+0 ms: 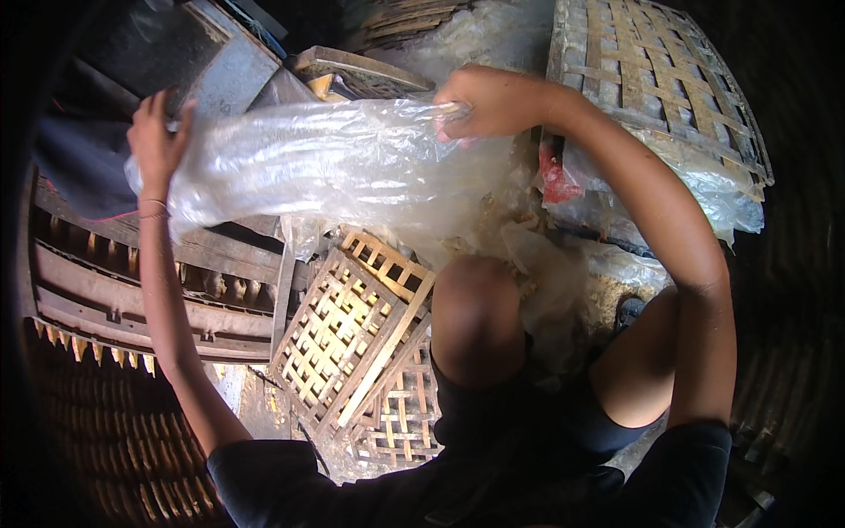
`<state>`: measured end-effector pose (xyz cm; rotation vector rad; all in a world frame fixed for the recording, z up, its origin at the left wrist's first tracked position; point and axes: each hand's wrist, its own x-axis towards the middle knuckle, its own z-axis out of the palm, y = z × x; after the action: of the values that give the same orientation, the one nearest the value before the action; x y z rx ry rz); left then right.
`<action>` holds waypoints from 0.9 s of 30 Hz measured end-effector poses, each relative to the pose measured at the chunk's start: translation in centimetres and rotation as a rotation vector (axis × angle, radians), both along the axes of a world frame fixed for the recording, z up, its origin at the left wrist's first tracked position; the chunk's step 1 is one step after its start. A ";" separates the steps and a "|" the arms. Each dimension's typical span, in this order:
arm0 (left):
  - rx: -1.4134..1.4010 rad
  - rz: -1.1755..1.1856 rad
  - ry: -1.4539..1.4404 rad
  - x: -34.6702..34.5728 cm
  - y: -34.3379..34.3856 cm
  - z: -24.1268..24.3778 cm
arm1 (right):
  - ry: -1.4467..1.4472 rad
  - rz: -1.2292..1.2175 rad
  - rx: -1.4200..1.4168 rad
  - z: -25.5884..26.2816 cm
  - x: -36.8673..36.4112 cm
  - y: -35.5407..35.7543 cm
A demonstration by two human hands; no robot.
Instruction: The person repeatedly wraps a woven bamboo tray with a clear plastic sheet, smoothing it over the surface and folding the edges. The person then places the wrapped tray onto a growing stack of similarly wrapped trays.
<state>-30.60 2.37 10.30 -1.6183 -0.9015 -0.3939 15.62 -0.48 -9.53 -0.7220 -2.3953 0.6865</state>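
Observation:
A clear, crinkled plastic sheet (330, 162) stretches across the view in front of my knees. Its right end is bunched in my right hand (498, 102), whose fingers are closed around the gathered edge. At the sheet's other end is my left hand (157, 135), with the thumb and fingers apart. Plastic lies behind and beside the left wrist, and I see none pinched between those fingers. Motion blurs parts of the sheet. Below it, woven bamboo trays (337, 330) in frames lean against each other beside my raised knee.
A large woven bamboo tray (653, 72) rests on more plastic sheeting (719, 204) at the right. Wooden slatted racking (152, 284) stands on the left. A grey-blue panel (234, 76) and a dark cloth (86, 165) are at the upper left. Loose plastic (548, 264) lies near my knees.

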 end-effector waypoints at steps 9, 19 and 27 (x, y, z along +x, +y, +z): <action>-1.262 -0.561 -0.288 19.3 -4.2 -14.3 | -0.057 -0.080 0.152 1.3 -0.8 -0.8; -1.165 -0.620 -0.610 17.9 -3.1 -16.7 | 0.079 -0.207 -0.010 -0.3 3.3 1.4; -1.047 -0.734 -0.656 19.0 -3.0 -16.5 | 0.298 -0.070 -0.060 -0.5 0.5 1.9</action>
<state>-11.62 -0.59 -6.24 -2.8913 -1.0303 -1.1373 16.09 1.41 -10.01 -0.6726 -2.0779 0.7805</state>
